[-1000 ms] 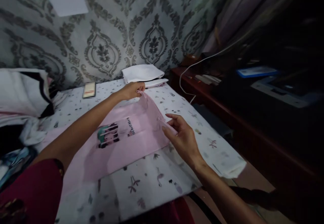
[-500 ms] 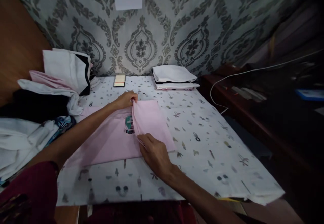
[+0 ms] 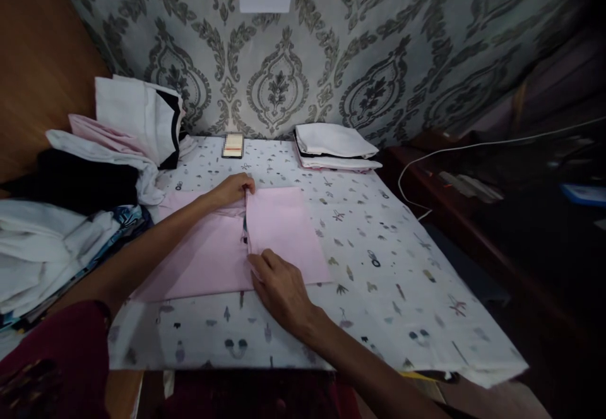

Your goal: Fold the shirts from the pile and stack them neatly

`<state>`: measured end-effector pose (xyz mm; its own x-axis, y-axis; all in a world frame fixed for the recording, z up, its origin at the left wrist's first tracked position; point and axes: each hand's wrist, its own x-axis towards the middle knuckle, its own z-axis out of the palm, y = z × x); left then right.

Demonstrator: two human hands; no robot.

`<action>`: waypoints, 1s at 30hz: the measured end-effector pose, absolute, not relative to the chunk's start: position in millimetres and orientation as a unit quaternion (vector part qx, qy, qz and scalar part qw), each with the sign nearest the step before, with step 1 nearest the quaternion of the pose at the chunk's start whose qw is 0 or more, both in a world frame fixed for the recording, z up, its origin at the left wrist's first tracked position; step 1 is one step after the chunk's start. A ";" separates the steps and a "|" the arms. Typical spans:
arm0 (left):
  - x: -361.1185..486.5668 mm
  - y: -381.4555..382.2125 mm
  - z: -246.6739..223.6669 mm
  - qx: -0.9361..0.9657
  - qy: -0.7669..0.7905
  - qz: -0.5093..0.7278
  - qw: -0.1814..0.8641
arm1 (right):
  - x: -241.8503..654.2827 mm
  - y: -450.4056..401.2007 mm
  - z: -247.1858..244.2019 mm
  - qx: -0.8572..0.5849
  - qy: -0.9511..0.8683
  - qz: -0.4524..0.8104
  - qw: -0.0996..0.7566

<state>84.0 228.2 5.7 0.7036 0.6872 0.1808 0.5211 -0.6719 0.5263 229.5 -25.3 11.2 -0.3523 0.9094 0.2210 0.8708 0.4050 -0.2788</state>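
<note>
A pink shirt (image 3: 203,258) lies flat on the patterned white cloth, its right part folded over to the left in a smooth panel. My left hand (image 3: 235,190) pinches the far corner of the folded edge. Near the front, my right hand (image 3: 280,288) grips the same edge between thumb and fingers. Only a sliver of the shirt's dark green print shows beside the fold; the panel hides the rest. My left forearm crosses above the shirt's left part.
Heaped clothes (image 3: 47,242) lie along the left side, with folded white ones (image 3: 132,116) behind. A folded stack (image 3: 336,139) sits at the back right. A small card-like box (image 3: 233,146) is near the wall. A white cable (image 3: 454,146) runs at the right.
The folded edge has come down flatter and slightly left, covering most of the print. My right hand has shifted left with it. The whole view has turned slightly.
</note>
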 end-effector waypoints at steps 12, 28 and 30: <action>88.4 205.4 16.2 0.883 0.408 0.186 0.134 | 233.4 -26.5 9.7 -0.514 -0.800 0.086 0.298; 86.0 216.3 8.0 0.861 0.462 0.150 0.150 | 240.8 -29.4 1.4 -0.488 -0.816 0.051 0.306; 85.7 216.8 9.1 0.861 0.462 0.147 0.154 | 240.1 -29.9 1.3 -0.478 -0.823 0.053 0.302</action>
<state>85.7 216.8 9.1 0.5301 0.8406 0.1109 0.7503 -0.5260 0.4005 240.1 -29.9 1.3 -0.3606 0.8187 0.4469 0.7547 0.5376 -0.3760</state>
